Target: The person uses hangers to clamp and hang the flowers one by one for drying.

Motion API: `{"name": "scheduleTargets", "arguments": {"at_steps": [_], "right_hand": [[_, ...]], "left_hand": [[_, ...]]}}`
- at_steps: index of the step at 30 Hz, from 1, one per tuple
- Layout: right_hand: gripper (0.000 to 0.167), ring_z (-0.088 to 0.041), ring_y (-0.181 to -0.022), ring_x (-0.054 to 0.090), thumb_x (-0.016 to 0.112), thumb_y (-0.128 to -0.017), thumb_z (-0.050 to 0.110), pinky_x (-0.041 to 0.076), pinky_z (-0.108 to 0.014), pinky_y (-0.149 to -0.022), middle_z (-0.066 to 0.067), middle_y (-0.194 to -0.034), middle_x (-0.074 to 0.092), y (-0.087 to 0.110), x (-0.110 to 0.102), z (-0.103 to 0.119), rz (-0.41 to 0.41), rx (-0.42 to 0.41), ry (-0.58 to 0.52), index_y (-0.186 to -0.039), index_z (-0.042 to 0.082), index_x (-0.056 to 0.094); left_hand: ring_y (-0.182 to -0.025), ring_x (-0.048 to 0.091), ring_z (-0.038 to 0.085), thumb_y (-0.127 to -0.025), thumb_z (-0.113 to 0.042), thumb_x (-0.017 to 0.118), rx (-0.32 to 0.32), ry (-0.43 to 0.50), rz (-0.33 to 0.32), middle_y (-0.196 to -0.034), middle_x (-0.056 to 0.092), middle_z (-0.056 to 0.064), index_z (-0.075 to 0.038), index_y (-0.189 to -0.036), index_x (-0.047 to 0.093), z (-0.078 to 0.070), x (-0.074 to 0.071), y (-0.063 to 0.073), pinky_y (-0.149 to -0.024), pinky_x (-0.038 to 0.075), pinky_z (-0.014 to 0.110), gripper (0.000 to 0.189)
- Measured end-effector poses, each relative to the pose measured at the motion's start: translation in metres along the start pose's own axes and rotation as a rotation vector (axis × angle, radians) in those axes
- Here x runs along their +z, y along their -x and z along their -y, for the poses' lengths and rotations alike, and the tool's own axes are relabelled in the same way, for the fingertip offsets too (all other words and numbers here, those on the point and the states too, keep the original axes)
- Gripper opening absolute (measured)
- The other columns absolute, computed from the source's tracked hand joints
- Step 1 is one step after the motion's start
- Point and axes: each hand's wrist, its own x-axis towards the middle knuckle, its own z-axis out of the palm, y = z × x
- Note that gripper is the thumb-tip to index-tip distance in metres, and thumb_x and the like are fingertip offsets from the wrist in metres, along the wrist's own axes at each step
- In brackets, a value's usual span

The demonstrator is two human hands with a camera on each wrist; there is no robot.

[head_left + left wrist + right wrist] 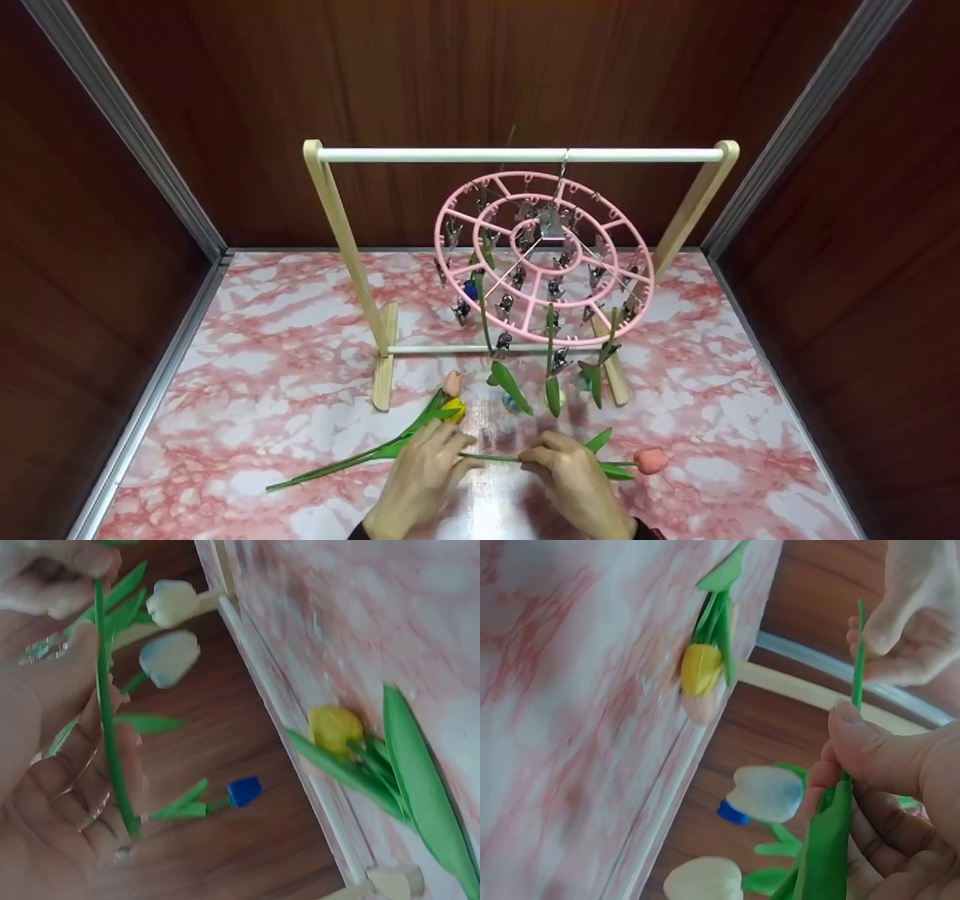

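Both hands hold one artificial tulip by its green stem, low over the front of the table. Its pink bloom (pixel 650 460) points to the right, with green leaves just inside of it. My right hand (pixel 559 480) pinches the stem near the leaves, thumb against fingers (pixel 877 754). Toward the stem's bare end, my left hand (pixel 427 472) holds it between thumb and fingers; the stem (pixel 107 716) runs across those fingers in the left wrist view. Just beyond the left hand lie a yellow tulip (pixel 454 409) and a paler pink tulip (pixel 452 383).
A wooden stand (pixel 341 240) with a white top bar carries a pink round clip hanger (pixel 536 300). Several tulips hang bloom-down from its clips, among them a blue tulip (pixel 244 791) and a white-and-blue tulip (pixel 769 793). Brown panels enclose the marbled table (pixel 247 420).
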Motion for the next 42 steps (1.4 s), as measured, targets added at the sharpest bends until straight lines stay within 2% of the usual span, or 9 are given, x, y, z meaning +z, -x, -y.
{"name": "scheduleTargets", "arguments": {"at_steps": [5,9,16,22,27,30,35,39,42], "right_hand": [[0.027,-0.006,-0.074,0.068,0.093,-0.067,-0.002,0.056,-0.011,-0.068,0.006,-0.084,0.071,0.002,-0.009,-0.007,-0.040,0.061,-0.078,-0.084,0.014,0.080],[0.028,-0.004,-0.070,0.067,0.092,-0.068,-0.005,0.053,-0.008,-0.062,0.006,-0.082,0.072,0.001,-0.015,-0.008,-0.110,0.122,-0.210,-0.086,0.014,0.081],[0.032,-0.006,-0.063,0.064,0.091,-0.068,-0.007,0.051,-0.010,-0.057,0.003,-0.077,0.072,-0.006,-0.016,-0.001,-0.218,0.183,-0.341,-0.089,0.016,0.082],[0.033,-0.010,-0.069,0.069,0.088,-0.068,-0.014,0.056,-0.012,-0.061,-0.007,-0.079,0.074,-0.014,-0.011,0.006,-0.280,0.218,-0.443,-0.089,0.010,0.082],[0.027,-0.005,-0.074,0.069,0.086,-0.071,-0.015,0.059,-0.014,-0.064,-0.014,-0.078,0.074,-0.021,-0.009,0.013,-0.297,0.270,-0.587,-0.089,0.005,0.082],[0.023,-0.002,-0.078,0.069,0.085,-0.075,-0.013,0.060,-0.015,-0.066,-0.016,-0.079,0.074,-0.024,-0.008,0.018,-0.292,0.288,-0.662,-0.090,0.004,0.082],[0.023,-0.002,-0.082,0.069,0.081,-0.078,-0.017,0.060,-0.014,-0.069,-0.017,-0.082,0.074,-0.027,-0.004,0.023,-0.288,0.275,-0.787,-0.092,0.001,0.081],[0.021,-0.002,-0.084,0.071,0.081,-0.079,-0.014,0.062,-0.018,-0.072,-0.017,-0.083,0.075,-0.029,-0.003,0.025,-0.226,0.312,-0.827,-0.093,0.002,0.080],[0.021,-0.003,-0.088,0.072,0.082,-0.080,-0.011,0.064,-0.021,-0.074,-0.018,-0.087,0.075,-0.031,-0.003,0.026,-0.188,0.328,-0.826,-0.096,0.002,0.081]], "left_hand": [[-0.089,0.066,0.010,-0.080,-0.027,0.090,-0.176,0.158,-0.023,-0.098,0.073,-0.002,-0.010,-0.107,0.074,0.006,-0.009,-0.002,-0.077,0.058,0.020,0.035],[-0.087,0.068,0.013,-0.084,-0.018,0.088,-0.316,0.320,-0.066,-0.103,0.073,0.001,-0.006,-0.116,0.071,0.007,-0.012,-0.006,-0.073,0.062,0.025,0.039],[-0.084,0.072,0.009,-0.089,-0.009,0.084,-0.417,0.611,-0.167,-0.104,0.075,0.002,-0.012,-0.122,0.069,0.001,-0.014,-0.019,-0.072,0.065,0.031,0.036],[-0.089,0.072,0.005,-0.091,0.003,0.077,-0.440,0.840,-0.203,-0.100,0.075,0.009,-0.004,-0.117,0.068,-0.008,-0.018,-0.035,-0.075,0.065,0.025,0.028],[-0.093,0.072,0.003,-0.093,0.009,0.071,-0.453,0.981,-0.229,-0.102,0.073,0.014,0.003,-0.115,0.065,-0.016,-0.025,-0.045,-0.079,0.064,0.023,0.024],[-0.091,0.073,0.003,-0.091,0.014,0.070,-0.415,1.034,-0.276,-0.099,0.073,0.014,0.009,-0.111,0.064,-0.019,-0.027,-0.051,-0.077,0.065,0.024,0.022],[-0.094,0.076,0.006,-0.089,0.021,0.066,-0.322,1.181,-0.349,-0.103,0.074,-0.001,0.017,-0.106,0.060,-0.021,-0.030,-0.059,-0.078,0.067,0.026,0.019],[-0.098,0.076,0.008,-0.088,0.024,0.064,-0.249,1.305,-0.381,-0.108,0.073,-0.006,0.018,-0.103,0.059,-0.022,-0.032,-0.063,-0.082,0.068,0.027,0.017],[-0.097,0.077,0.008,-0.088,0.025,0.064,-0.228,1.328,-0.391,-0.109,0.073,-0.006,0.017,-0.102,0.061,-0.022,-0.035,-0.066,-0.081,0.068,0.027,0.017]]}}
